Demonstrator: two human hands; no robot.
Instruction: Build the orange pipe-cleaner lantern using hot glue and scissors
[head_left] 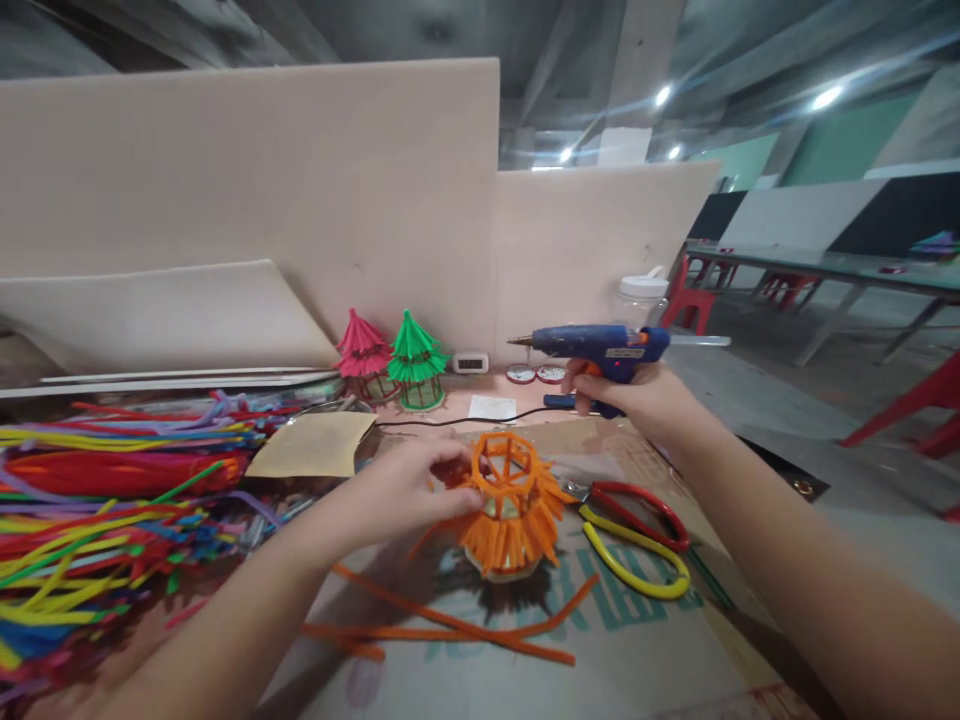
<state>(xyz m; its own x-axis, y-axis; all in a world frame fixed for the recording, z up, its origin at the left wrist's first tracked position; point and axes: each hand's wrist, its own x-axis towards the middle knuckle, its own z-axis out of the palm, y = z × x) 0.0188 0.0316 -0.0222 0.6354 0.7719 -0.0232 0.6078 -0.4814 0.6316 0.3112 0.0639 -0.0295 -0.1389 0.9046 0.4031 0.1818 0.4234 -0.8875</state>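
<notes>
My right hand (637,395) is wrapped round the handle of a blue hot glue gun (592,342), held up in the air with its nozzle pointing left. A clear glue stick (701,341) pokes out of the gun's back end. Lower down, my left hand (412,485) grips the left side of an orange pipe-cleaner pavilion model (517,535) between thumb and fingers. The model has an open frame on top and a fringed roof below it. Loose orange pipe cleaners (450,633) lie crossed in front of it on the cardboard (637,650).
Red-and-yellow-handled pliers (637,545) lie right of the model. Bundles of coloured pipe cleaners (112,540) fill the left side. Behind stand a pink model (364,345), a green model (412,355), a small digital clock (471,363) and a lidded jar (643,297). A black cable (450,421) crosses behind.
</notes>
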